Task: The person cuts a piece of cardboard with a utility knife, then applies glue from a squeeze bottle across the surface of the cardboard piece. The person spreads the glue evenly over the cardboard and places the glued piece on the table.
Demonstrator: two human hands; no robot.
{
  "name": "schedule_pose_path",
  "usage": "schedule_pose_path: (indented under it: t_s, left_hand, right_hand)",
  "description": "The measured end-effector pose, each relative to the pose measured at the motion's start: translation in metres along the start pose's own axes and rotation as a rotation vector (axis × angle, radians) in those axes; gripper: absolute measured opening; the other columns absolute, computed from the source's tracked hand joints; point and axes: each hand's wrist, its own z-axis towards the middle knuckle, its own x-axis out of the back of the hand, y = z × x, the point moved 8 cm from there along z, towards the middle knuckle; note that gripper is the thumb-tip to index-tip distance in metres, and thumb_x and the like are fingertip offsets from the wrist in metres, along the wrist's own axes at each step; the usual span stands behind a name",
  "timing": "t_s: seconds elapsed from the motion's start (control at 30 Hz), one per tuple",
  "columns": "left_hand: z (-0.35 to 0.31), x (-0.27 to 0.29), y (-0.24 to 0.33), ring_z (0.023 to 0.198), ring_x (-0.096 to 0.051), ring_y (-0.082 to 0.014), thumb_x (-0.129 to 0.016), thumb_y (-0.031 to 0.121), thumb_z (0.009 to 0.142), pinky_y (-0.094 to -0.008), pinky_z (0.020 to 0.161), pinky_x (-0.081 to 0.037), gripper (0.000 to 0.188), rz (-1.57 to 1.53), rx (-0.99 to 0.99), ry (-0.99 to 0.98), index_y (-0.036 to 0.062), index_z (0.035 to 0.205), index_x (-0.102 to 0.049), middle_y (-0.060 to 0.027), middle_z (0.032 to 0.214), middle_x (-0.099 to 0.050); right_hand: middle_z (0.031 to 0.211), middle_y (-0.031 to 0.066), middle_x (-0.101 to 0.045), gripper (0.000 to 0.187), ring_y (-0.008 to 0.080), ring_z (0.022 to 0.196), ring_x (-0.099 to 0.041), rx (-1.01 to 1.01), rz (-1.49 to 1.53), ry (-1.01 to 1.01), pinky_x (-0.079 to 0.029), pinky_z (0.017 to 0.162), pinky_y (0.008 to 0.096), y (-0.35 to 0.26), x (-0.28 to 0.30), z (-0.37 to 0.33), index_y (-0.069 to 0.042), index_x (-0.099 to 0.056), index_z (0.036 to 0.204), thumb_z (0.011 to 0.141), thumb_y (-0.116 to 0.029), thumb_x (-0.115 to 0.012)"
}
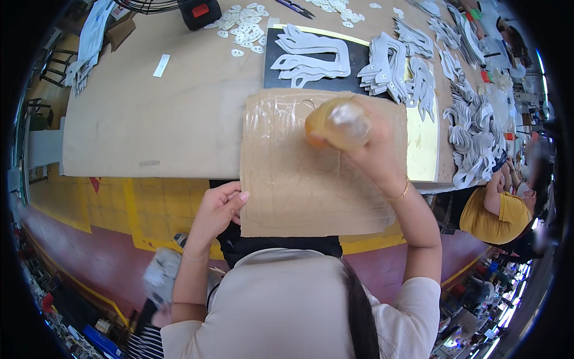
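At the near edge of the bench [149,125], a brown cardboard sheet [293,197] with a shiny, creased film on its upper left part is laid so that its lower part is carried out past the edge, toward the person's body. Its left edge is pinched by the left hand [222,206], the thumb rested at the rim and the fingers bent; how far they are tucked beneath is hidden. Above the upper right part of the sheet, a see-through bottle [339,124] with amber contents is held by the right hand [378,146], which is clamped round its body. The bottle is tilted, its orange end pointed to the left; its outline is blurred, and whether the sheet is touched by it cannot be told. A thin gold bracelet [398,191] is worn on the right wrist.

Beyond the sheet, a dark mat [333,83] is partly covered by overlapping grey curved pieces [342,58]. Just to their right, another grey stack [382,67] is set, and beside the sheet a pale yellow board [423,157] is partly exposed. Farther right, a larger grey heap [472,137] is piled. Small white pieces [240,29] are scattered at the far side, and a narrow white strip [161,66] is laid on the left part.
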Motion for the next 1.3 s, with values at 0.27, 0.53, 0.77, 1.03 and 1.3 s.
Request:
schedule_pose_path:
  t_s: [0.27,0.53,0.77,1.03,1.3]
  left_hand:
    - [0.0,-0.001,0.0,0.066,-0.064,-0.0073,-0.053,0.017,0.098,-0.0217,0.057,-0.054,0.03,0.012,0.014,-0.013,-0.0039,0.119,-0.059,-0.0043,0.086,-0.068]
    - [0.001,0.0,0.002,0.06,-0.063,-0.007,-0.057,0.018,0.095,-0.0201,0.051,-0.052,0.029,-0.019,-0.008,0.024,-0.0049,0.114,-0.06,-0.0035,0.076,-0.067]
    - [-0.002,-0.003,0.008,0.064,-0.063,-0.0062,-0.057,0.018,0.095,-0.0199,0.056,-0.053,0.029,-0.024,-0.005,0.007,-0.0042,0.114,-0.06,-0.0031,0.08,-0.067]
    - [-0.012,0.005,0.011,0.08,-0.062,-0.0081,-0.06,0.013,0.093,-0.0218,0.065,-0.054,0.034,0.075,-0.107,0.194,-0.0018,0.123,-0.055,-0.0033,0.089,-0.063]
    - [-0.045,0.004,0.034,0.087,-0.062,-0.0163,-0.051,0.013,0.096,-0.0278,0.073,-0.052,0.021,0.114,-0.147,0.157,0.0005,0.114,-0.052,-0.0115,0.102,-0.061]
  right_hand:
    - [0.094,0.01,-0.069,0.037,0.0176,0.084,-0.067,-0.191,-0.04,-0.011,-0.053,0.075,0.0288,0.004,0.02,-0.023,0.001,-0.066,0.098,0.07,-0.015,-0.084]
    - [0.096,0.0074,-0.069,0.04,0.0147,0.086,-0.066,-0.178,-0.029,0.015,-0.053,0.077,0.028,-0.01,0.021,-0.053,-0.001,-0.065,0.102,0.069,-0.012,-0.085]
    - [0.097,0.0081,-0.067,0.04,0.0161,0.089,-0.066,-0.139,0.113,-0.066,-0.053,0.079,0.0287,-0.021,-0.009,-0.039,0.0,-0.064,0.099,0.067,-0.012,-0.086]
    - [0.11,0.0136,-0.06,0.067,0.0288,0.102,-0.062,-0.332,0.682,0.568,-0.055,0.086,0.0416,0.032,0.135,-0.112,0.002,-0.05,0.121,0.075,-0.037,-0.078]
    - [0.088,0.0104,-0.057,0.067,0.0202,0.085,-0.058,-0.043,1.446,0.676,-0.044,0.097,0.0499,0.059,0.157,-0.213,-0.001,-0.049,0.109,0.083,-0.063,-0.058]
